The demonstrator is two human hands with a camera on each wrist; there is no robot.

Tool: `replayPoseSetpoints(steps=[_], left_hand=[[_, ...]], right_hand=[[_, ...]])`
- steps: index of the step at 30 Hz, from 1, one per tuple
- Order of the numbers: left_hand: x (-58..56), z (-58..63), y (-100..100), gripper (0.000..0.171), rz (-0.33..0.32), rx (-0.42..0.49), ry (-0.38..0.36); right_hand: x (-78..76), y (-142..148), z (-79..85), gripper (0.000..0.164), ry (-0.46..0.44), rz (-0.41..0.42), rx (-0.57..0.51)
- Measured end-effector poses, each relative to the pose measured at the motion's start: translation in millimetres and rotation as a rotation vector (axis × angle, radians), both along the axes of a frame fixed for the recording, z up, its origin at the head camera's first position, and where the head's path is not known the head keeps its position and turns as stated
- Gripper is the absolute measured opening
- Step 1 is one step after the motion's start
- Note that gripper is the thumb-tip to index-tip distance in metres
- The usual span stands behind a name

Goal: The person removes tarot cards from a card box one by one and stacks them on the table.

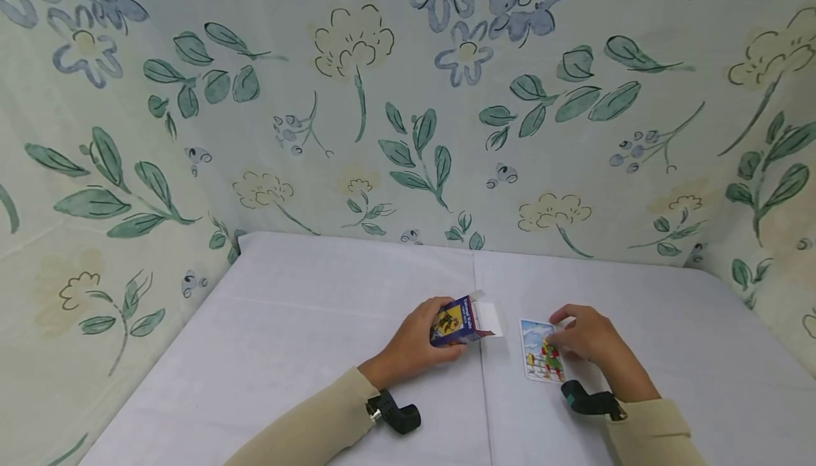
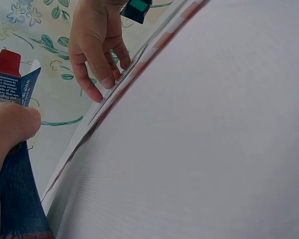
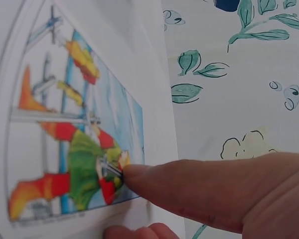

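A dark blue card box (image 1: 454, 321) marked "Universal Waite" sits in my left hand (image 1: 416, 338), which grips it with the thumb on the near side and fingers over the far side. Its end flaps (image 1: 489, 319) stand open toward the right. To the right of the box, my right hand (image 1: 591, 338) pinches a tarot card (image 1: 534, 347) by its right part. In the right wrist view the thumb (image 3: 189, 184) presses on the picture of a figure in green and red carrying swords. Whether further cards lie under this one I cannot tell.
Both hands are above a table covered with a white cloth (image 1: 306, 324), which has a crease (image 1: 486, 395) down its middle. Floral-patterned fabric (image 1: 408, 190) hangs behind the table and at its sides. Black camera mounts (image 1: 398, 413) are strapped to both wrists.
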State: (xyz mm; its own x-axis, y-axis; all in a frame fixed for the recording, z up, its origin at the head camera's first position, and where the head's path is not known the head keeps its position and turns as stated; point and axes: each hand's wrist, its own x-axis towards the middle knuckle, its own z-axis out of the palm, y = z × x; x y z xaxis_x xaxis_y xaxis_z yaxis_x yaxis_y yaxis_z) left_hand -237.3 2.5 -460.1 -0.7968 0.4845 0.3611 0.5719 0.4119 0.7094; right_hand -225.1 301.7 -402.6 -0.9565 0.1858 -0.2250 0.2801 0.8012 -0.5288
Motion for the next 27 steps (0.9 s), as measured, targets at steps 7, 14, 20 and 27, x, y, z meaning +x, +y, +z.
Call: replayPoseSetpoints(steps=[7,14,20,27], left_hand=[[-0.4,-0.7,0,0.072,0.001,0.000,-0.002],[-0.4,-1.1,0,0.072,0.001,-0.003,-0.003],[-0.6,-1.2,0,0.071,-0.001,0.001,0.011],[-0.5,-1.3,0,0.071,-0.006,0.010,0.024]], right_hand=[[1.5,-2,1.8,0.041,-0.003,-0.001,-0.004],[2.2,-3,2.4,0.041,-0.003,-0.012,-0.009],[1.3,-1,2.7,0.043,-0.005,-0.022,-0.024],[2.7,0,10.6,0.043,0.050,-0.002,-0.022]])
